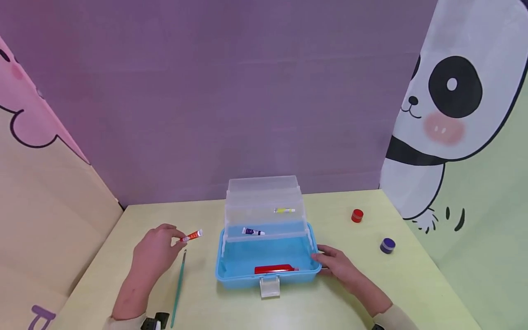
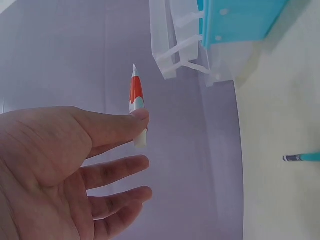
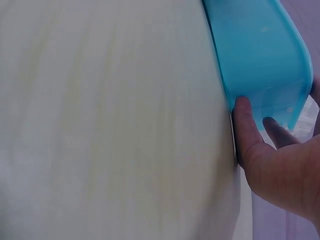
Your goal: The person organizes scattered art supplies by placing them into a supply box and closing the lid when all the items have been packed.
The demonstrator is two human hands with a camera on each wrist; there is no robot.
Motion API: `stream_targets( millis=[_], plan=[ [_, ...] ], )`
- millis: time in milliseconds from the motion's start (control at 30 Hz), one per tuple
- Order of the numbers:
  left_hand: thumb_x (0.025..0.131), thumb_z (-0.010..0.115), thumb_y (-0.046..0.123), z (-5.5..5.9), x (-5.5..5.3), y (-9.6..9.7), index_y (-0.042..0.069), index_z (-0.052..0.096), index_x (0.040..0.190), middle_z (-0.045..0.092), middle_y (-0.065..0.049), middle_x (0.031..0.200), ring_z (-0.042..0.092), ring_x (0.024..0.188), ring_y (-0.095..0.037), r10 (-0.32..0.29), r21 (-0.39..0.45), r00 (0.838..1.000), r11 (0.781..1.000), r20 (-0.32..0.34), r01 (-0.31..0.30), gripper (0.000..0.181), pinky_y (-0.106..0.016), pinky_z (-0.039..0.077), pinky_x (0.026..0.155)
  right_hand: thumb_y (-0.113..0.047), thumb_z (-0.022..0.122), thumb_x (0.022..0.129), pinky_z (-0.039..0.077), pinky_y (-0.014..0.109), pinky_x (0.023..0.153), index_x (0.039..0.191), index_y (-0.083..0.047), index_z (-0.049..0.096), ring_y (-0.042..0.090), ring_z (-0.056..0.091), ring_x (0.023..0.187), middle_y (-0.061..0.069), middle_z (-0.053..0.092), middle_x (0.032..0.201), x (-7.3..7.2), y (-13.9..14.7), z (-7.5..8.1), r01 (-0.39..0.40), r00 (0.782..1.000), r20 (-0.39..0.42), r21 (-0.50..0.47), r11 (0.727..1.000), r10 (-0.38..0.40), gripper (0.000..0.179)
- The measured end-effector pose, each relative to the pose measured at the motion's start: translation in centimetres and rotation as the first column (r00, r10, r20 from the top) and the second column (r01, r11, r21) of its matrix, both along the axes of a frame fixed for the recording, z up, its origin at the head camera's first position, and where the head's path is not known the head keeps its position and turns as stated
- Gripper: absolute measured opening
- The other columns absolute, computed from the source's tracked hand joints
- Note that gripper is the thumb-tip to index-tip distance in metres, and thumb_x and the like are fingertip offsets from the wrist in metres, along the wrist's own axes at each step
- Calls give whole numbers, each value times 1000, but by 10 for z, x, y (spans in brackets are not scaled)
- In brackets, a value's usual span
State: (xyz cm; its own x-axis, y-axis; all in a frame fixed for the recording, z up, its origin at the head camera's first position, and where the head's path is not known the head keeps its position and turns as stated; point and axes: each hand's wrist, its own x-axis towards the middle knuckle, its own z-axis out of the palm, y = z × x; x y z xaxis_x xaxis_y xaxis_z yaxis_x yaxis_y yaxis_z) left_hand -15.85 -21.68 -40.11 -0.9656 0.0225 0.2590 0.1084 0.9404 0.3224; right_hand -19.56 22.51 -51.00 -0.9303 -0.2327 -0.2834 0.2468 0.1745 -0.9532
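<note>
Between thumb and forefinger, my left hand (image 1: pixel 154 252) pinches a small red-and-white paint tube (image 2: pixel 136 92), raised left of the box with its other fingers spread. A light blue plastic box (image 1: pixel 239 282) stands mid-table, its clear lid tipped back and its white front latch (image 1: pixel 270 288) hanging down. My right hand (image 1: pixel 338 266) grips the box's right side, thumb at the rim and fingers against the outer wall. Inside the box lies a red tube (image 1: pixel 273 269). A dark purple paint tube (image 1: pixel 253 232) and a yellow paint tube (image 1: pixel 283 210) appear at the lid and tray part.
A teal paintbrush (image 1: pixel 179 288) lies on the table (image 1: pixel 231 311) between my left arm and the box. To the right stand a small red jar (image 1: pixel 357 216) and a purple jar (image 1: pixel 387 245). A purple wall (image 1: pixel 247 101) rises behind the table.
</note>
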Motion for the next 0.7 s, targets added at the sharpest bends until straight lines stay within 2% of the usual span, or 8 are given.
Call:
stream_targets(
  millis=[167, 433, 700],
  plan=[
    [81, 77, 13, 7, -8, 11, 11, 78, 90, 62, -19, 115, 59, 97, -41, 3, -6, 1000, 1000, 24, -2, 9, -37, 50, 52, -32, 66, 93, 54, 44, 86, 142, 5, 41, 30, 64, 103, 21, 56, 129, -1, 0, 0, 0, 1000, 5, 5, 1000, 0, 67],
    [82, 77, 14, 19, -27, 32, 8, 77, 92, 63, -18, 114, 60, 98, -38, -22, -39, 999, 999, 30, 23, 12, -42, 55, 60, -31, 67, 92, 54, 45, 86, 141, 5, 42, 30, 63, 104, 23, 52, 133, -1, -1, 0, 16, 1000, 10, 18, 1000, -16, 66],
    [82, 77, 15, 22, -37, 52, 9, 77, 91, 63, -16, 114, 60, 96, -35, -44, -45, 998, 998, 43, 46, 12, -39, 55, 59, -31, 67, 92, 54, 45, 84, 142, 5, 42, 30, 63, 103, 22, 53, 131, -1, -1, -1, 12, 1000, 9, 24, 1000, -13, 67]
  ],
)
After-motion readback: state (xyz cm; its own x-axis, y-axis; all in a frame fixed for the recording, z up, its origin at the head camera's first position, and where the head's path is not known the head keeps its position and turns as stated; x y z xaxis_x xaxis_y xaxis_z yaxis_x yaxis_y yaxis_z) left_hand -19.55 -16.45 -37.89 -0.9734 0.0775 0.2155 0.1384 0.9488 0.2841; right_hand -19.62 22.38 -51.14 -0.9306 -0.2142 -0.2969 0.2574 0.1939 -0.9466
